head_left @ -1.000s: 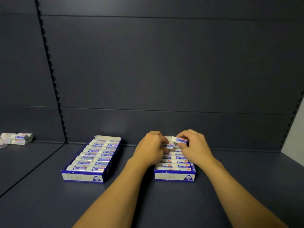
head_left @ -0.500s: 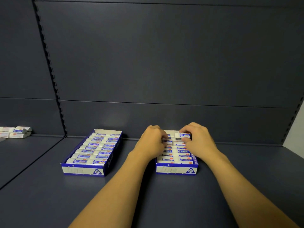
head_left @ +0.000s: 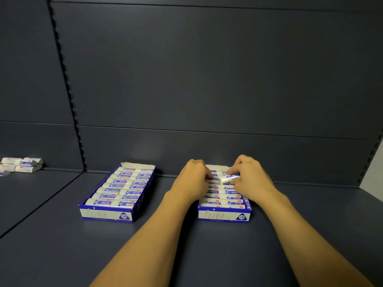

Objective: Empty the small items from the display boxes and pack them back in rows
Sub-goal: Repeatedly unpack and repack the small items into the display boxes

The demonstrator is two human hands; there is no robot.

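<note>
Two blue-and-white display boxes stand on the dark shelf. The left box (head_left: 107,214) holds white-and-blue erasers packed in two columns. The right box (head_left: 223,216) also holds rows of erasers, and both my hands are over its far half. My right hand (head_left: 251,179) pinches one eraser (head_left: 229,177) by its right end, just above the rows. My left hand (head_left: 193,180) has its fingers curled down into the left column, on the erasers there; its fingertips are hidden.
Several loose erasers (head_left: 20,165) lie in a small pile on the neighbouring shelf section at far left. A slotted upright (head_left: 68,90) divides the dark back panel. A pale wall edge (head_left: 373,175) borders the shelf on the right.
The eraser in my right hand has dropped slightly and tilted toward the rows. Both hands stayed over the far end of the right box. The camera pitched up a little.
</note>
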